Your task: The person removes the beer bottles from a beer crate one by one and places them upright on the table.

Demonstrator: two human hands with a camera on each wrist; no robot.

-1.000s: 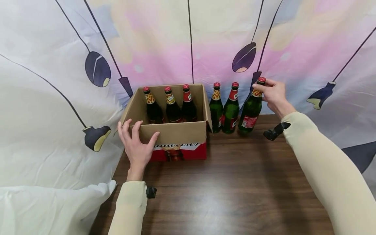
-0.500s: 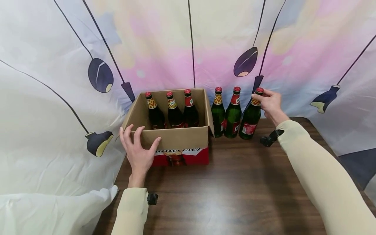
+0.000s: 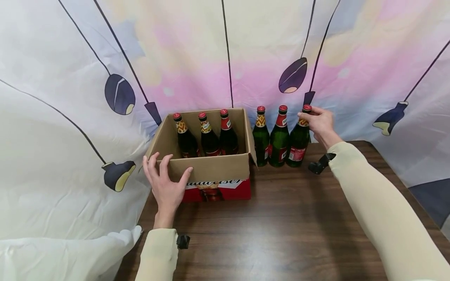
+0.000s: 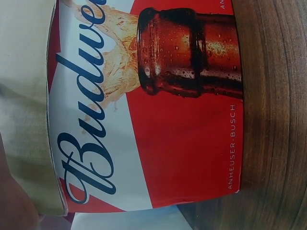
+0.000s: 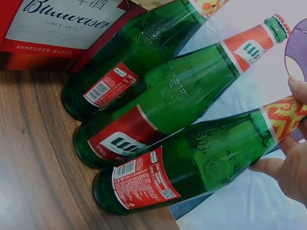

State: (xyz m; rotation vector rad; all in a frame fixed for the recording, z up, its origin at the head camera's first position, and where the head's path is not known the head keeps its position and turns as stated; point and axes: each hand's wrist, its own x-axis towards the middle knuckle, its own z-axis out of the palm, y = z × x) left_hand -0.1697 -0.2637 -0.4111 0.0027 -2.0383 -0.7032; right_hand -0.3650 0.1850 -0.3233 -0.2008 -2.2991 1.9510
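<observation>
My right hand (image 3: pixel 320 121) pinches the neck of a green beer bottle (image 3: pixel 299 141), which stands upright on the table at the right end of a row of three. In the right wrist view the thumb and fingers close round the neck's patterned foil, and the bottle's red back label (image 5: pixel 144 179) faces the camera. My left hand (image 3: pixel 166 187) grips the front left corner of a cardboard beer box (image 3: pixel 211 167), fingertips over the rim and thumb on the folded-out front flap. Inside the box stand three bottles with red caps, their lower parts hidden by the front wall.
Two green bottles, a middle one (image 3: pixel 279 142) and one beside the box (image 3: pixel 261 144), stand close together between box and held bottle. A printed curtain (image 3: pixel 197 58) hangs behind the wooden table (image 3: pixel 281 226). White cloth (image 3: pixel 70 253) lies bunched at the left edge.
My right hand has lowered the bottle onto the table and shifted it left against the row, from tilted to upright. The left hand stays at the box corner; the head view moved slightly.
</observation>
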